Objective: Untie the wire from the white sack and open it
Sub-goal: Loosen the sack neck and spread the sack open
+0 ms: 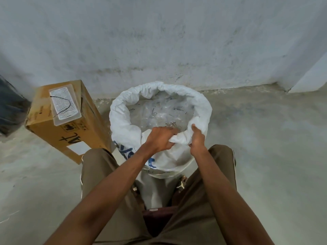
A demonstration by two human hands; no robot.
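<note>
The white sack [122, 114] stands upright on the floor between my knees, its mouth wide open and its rim rolled down into a thick ring. Clear plastic pieces [159, 114] fill the inside. My left hand [159, 140] and my right hand [198, 138] both grip the near part of the rolled rim, a bunched fold of white fabric [180, 139] between them. A thin dark wire [62, 105] lies in a curve on a clear lid atop the cardboard box, apart from the sack.
A brown cardboard box [70, 135] lies just left of the sack, with a clear ridged plastic lid [64, 106] on top. A dark bag [10, 105] sits at the far left. A grey wall [159, 41] rises right behind the sack. Concrete floor [265, 138] spreads to the right.
</note>
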